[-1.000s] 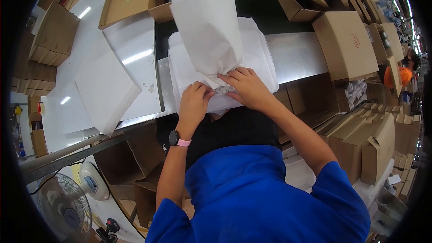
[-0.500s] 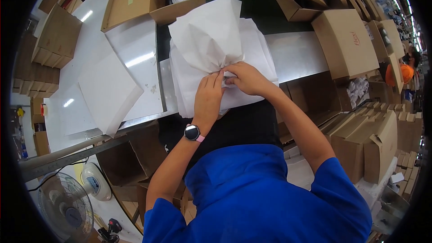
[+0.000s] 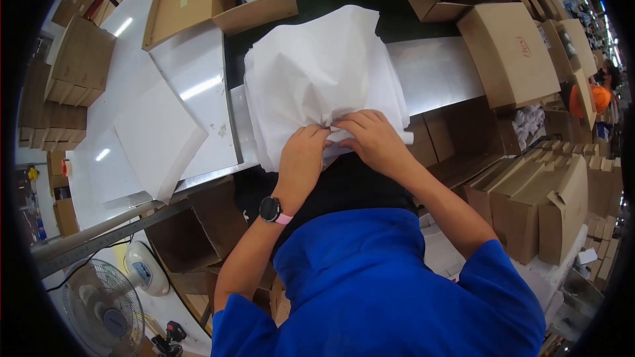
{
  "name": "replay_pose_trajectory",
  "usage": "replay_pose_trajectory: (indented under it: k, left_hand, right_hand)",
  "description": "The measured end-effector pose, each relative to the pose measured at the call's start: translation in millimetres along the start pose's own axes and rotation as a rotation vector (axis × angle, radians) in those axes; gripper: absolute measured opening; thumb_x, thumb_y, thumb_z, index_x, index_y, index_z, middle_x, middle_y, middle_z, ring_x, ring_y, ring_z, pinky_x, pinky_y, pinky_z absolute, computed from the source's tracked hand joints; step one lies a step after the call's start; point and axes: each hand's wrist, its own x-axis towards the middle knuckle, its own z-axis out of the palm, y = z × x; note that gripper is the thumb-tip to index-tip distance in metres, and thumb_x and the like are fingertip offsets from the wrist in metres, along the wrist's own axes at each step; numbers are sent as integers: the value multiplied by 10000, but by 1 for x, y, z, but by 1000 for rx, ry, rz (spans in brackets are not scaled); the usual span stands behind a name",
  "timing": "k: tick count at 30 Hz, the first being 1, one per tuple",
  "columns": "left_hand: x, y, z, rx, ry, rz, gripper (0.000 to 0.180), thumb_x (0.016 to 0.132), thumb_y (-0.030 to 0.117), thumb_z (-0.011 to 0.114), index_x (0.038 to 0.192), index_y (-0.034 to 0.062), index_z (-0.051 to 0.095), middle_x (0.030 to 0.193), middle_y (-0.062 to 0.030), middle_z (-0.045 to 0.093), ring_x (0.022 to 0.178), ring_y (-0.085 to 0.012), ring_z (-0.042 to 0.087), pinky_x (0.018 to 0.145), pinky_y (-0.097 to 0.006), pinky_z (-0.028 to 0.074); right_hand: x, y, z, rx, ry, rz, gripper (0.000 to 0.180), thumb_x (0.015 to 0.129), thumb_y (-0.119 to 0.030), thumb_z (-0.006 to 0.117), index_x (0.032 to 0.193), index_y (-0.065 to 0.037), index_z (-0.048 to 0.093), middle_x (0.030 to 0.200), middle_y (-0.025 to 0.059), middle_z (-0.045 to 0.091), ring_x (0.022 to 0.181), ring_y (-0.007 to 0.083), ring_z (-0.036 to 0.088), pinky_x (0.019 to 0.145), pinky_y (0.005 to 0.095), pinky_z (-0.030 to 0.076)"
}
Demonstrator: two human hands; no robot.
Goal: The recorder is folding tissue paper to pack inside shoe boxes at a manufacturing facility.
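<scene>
A sheet of white tissue paper (image 3: 311, 59) is bunched up at its near edge, over a stack of white paper sheets (image 3: 390, 86). My left hand (image 3: 303, 155), its wrist wearing a watch with a pink strap, pinches the gathered edge from the left. From the right, my right hand (image 3: 374, 137) closes on the same gathered paper, with the fingertips of both hands nearly meeting. Beyond my fingers the sheet fans out away from me. What lies inside the crumpled part is hidden by my fingers.
Left of the stack lies a flat white paper pile (image 3: 159, 135) on the shiny table (image 3: 205, 79). An open cardboard box (image 3: 258, 13) holding dark boots stands at the back. To the right is a closed brown box (image 3: 506, 56); a fan (image 3: 106, 314) stands lower left.
Both hands have drawn the gathered paper edge nearer to my body. The sheet's far part has spread wider and lies lower over the stack.
</scene>
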Motion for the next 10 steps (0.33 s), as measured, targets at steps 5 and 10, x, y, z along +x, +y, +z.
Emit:
replay_pose_trajectory:
  k: [5,10]
  left_hand:
    - [3,8,-3,109,47,-53,305,964,90,817,1254,9,766,1245,-170,760,1204,-393,691,1082,-538,519]
    - [9,22,-9,170,161,-58,665,941,210,883,1552,108,640,1610,-198,579,1429,-416,576,1234,-526,437]
  right_hand:
    - [14,16,11,-13,11,11,261,949,-140,831,1189,-44,796,1180,111,794,1211,324,712,1090,478,526]
    - [22,25,14,19,-108,94,216,944,-52,789,1159,-47,811,1223,135,809,1226,333,719,1106,477,523]
